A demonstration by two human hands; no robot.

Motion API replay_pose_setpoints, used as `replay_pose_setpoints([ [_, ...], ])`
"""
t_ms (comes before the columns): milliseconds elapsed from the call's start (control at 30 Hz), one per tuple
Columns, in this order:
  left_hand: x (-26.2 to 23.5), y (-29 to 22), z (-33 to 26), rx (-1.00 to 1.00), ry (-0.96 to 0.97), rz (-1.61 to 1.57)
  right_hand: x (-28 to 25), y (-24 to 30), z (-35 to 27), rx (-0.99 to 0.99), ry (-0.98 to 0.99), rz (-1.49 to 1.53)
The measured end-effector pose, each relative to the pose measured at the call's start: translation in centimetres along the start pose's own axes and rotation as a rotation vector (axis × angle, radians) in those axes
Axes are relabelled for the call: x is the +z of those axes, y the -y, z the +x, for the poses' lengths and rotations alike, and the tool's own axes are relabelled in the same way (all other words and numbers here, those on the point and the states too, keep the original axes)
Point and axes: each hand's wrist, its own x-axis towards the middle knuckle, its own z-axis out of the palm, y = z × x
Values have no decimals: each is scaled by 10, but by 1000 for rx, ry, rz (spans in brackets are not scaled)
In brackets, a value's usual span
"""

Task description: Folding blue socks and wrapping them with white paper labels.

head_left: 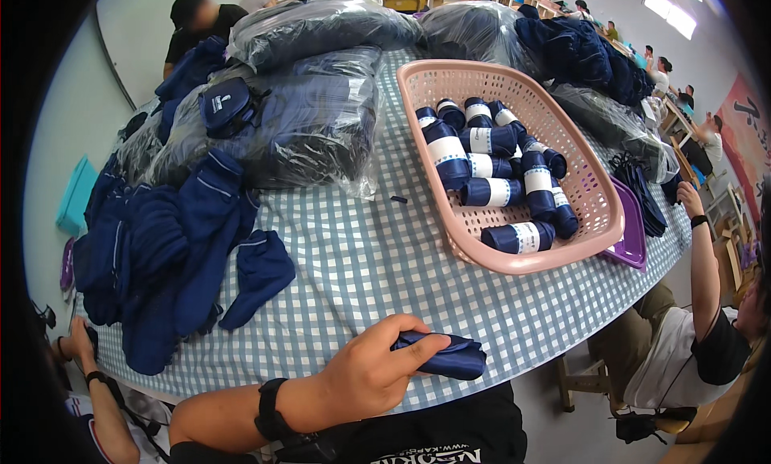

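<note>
My left hand (369, 372) reaches in from the lower left, with a black band on its wrist. Its thumb and fingers are closed round a rolled navy fabric bundle (454, 360) at the table's near edge; no white band shows on this roll. My right hand is not in view. Up and to the right stands a pink perforated basket (514, 261). Inside it lie several navy rolls (536, 183), each wrapped in a white paper band.
Loose navy cloth (177, 247) is heaped on the left of the checked tablecloth (321, 295). Behind are clear plastic-wrapped navy bundles (313, 119) and a small navy pouch (226, 107). A purple tray (630, 223) sits beside the basket. Co-workers sit at both sides.
</note>
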Motion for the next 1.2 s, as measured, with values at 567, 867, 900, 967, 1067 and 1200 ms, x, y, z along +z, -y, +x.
replay_pose_setpoints([
  [567,1,-1,-2,-50,-27,-55,6,17,-1,23,31,-25],
  [867,2,-2,-4,-51,-36,-45,7,21,-5,22,39,-33],
  [900,2,-1,-4,-47,-36,-45,8,22,-5,23,41,-32],
  [967,2,0,-4,-43,-38,-46,7,23,-7,21,42,-36],
  [1067,2,0,-4,-34,-31,-44,7,22,-8,20,44,-37],
  [1200,3,0,-4,-43,-24,-54,11,24,-8,22,39,-32],
])
